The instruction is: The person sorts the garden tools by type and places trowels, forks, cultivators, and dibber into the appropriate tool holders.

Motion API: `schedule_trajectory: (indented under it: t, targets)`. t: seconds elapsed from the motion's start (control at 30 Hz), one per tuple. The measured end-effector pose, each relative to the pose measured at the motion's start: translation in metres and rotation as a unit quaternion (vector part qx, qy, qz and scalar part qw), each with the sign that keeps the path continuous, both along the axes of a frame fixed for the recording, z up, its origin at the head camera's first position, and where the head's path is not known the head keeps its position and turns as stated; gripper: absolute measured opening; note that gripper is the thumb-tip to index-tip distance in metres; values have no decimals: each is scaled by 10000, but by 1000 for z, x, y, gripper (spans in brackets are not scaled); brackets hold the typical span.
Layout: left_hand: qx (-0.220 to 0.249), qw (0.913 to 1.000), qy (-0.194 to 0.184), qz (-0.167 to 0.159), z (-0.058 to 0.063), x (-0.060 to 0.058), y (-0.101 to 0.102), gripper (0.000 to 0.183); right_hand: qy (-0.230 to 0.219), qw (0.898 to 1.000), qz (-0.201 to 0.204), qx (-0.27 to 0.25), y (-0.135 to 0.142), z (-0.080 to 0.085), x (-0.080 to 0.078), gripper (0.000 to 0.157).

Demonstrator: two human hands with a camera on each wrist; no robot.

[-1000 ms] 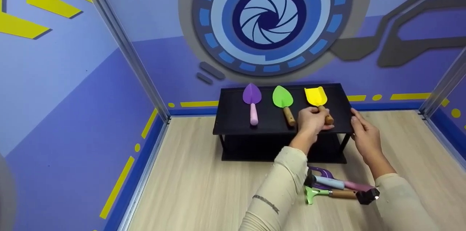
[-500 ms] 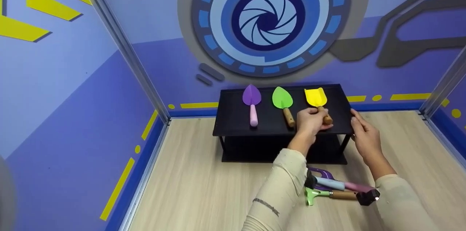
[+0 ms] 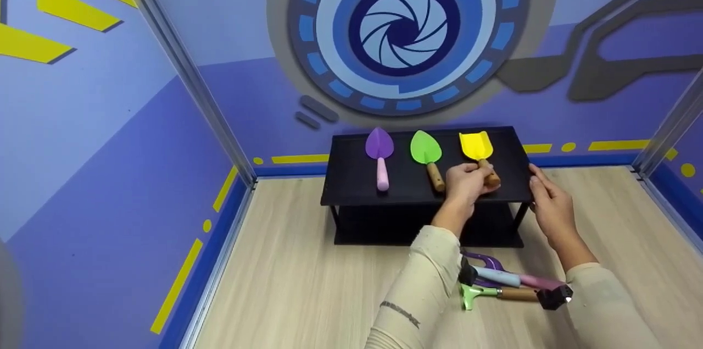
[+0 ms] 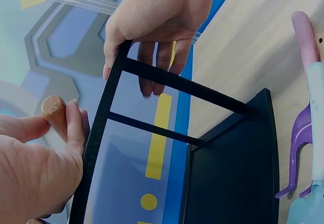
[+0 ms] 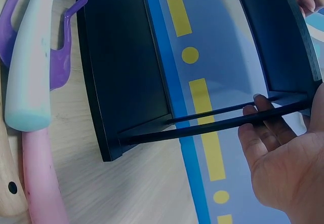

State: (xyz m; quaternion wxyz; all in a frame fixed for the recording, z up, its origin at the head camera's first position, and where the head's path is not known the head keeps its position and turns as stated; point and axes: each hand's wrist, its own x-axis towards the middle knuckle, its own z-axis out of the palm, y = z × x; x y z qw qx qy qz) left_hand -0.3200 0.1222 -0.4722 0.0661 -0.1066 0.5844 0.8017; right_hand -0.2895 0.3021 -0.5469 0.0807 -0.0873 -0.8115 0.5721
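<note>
In the last second the brown wooden handle (image 3: 492, 179) of the yellow square-nosed trowel (image 3: 476, 145) swings slightly left — seemingly a fine adjustment — pinched by the left grip (image 3: 465, 181) atop the black two-tier rack (image 3: 351, 176). The right grip (image 3: 553, 209) holds the rack's end.

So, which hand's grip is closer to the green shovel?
Left. The left grip is just right of the green shovel, pinching the yellow shovel by its handle; the right grip is farther right, holding the black shelf by its right end.
</note>
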Motion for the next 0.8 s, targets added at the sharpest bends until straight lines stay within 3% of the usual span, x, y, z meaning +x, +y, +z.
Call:
schedule_trajectory:
  t: [0.43, 0.67, 0.8]
  targets:
    - [-581, 9983, 12, 102, 7, 4, 1, 28, -39, 10000, -9, -25, 0, 3, -1, 57]
    - [-731, 9971, 88, 196, 4, 7, 3, 9, -57, 10000, -41, 18, -2, -1, 0, 59]
    - [-841, 9961, 136, 229, 2, 8, 3, 14, -6, 10000, -62, -3, -1, -2, 0, 58]
